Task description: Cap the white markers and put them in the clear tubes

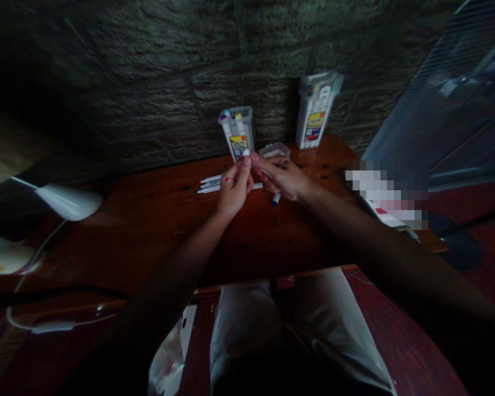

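Observation:
In front of the wall my two hands meet over the table. My left hand [234, 186] is closed, its thumb and fingers pinching a slim white pen-like thing [246, 153] with a greyish tip. My right hand [286, 176] is closed on the same thing from the right; the fingers hide much of it. Below the right hand shows the dark blue end of a marker [275, 199]; I cannot tell whether the hand touches it. Several white markers [210, 184] lie beside the left hand. Behind the hands stands an uncovered clear case [247, 124] with a few markers upright in it.
A full, lidded marker case [317, 110] stands at the back right. Behind my right hand sits a clear plastic lid or tray [277, 148]. A white lamp [68, 201] and its cord are on the left. A partly blurred-out white item [390, 212] lies at the table's right edge.

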A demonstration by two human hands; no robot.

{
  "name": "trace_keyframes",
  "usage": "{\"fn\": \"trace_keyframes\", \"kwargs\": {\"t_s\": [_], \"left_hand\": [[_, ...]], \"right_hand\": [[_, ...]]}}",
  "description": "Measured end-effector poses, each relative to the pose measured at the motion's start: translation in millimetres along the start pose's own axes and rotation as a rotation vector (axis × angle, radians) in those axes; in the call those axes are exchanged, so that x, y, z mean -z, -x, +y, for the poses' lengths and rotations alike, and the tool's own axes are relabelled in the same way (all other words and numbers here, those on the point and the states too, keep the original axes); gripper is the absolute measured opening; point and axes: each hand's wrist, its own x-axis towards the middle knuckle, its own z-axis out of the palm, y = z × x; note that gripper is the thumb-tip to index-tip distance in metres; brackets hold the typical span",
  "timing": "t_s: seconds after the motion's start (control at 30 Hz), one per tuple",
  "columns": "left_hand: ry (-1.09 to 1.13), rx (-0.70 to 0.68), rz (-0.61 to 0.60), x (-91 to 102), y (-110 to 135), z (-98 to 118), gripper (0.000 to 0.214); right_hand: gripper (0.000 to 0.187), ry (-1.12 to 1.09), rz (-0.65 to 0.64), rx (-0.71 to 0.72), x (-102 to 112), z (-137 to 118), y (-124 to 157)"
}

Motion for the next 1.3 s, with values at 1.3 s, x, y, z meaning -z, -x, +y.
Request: {"fn": "trace_keyframes", "kwargs": {"t_s": [1.3], "left_hand": [[-0.361, -0.125, 0.025, 3.5, 7, 7, 0.027]], "right_hand": [[0.033, -0.162, -0.049, -0.184, 6, 2, 1]]}}
